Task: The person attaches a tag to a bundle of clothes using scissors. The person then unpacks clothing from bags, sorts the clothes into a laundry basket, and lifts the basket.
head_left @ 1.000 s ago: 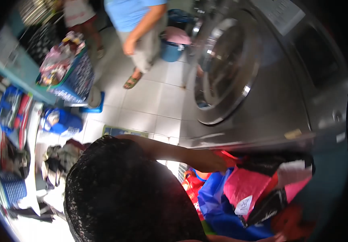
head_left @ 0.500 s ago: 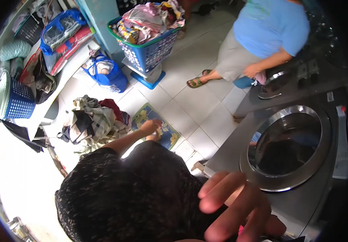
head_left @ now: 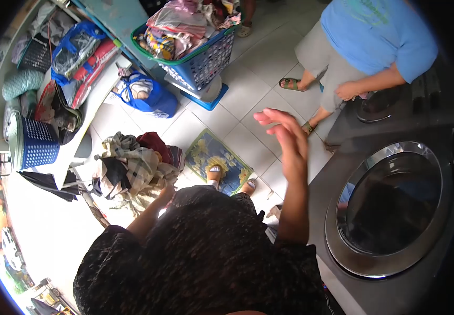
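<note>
My right hand (head_left: pixel 288 137) is raised in front of me, fingers stretched out, holding nothing. My left hand (head_left: pixel 166 196) is low at my left side, near a heap of clothes (head_left: pixel 137 163) on the floor; its fingers are too unclear to read. The heap mixes pale checked, black and dark red cloth. Under my feet lies a blue and yellow floral floor mat (head_left: pixel 224 152). To my right stands a dark grey washing machine (head_left: pixel 316 220) with a round chrome-rimmed door (head_left: pixel 387 207), apart from my right hand.
A person in a blue shirt (head_left: pixel 374 39) stands by the machines, one hand low. A blue laundry basket (head_left: pixel 206 65) piled with clothes stands ahead, beside a blue bag (head_left: pixel 151 97). At left, a white shelf (head_left: pixel 88 113) carries bags and a blue-white basket (head_left: pixel 38 142).
My right hand has moved from close to the camera, lower right, forward and up. My left hand has drawn back from above the mat. The other person appears farther right, and my view has shifted.
</note>
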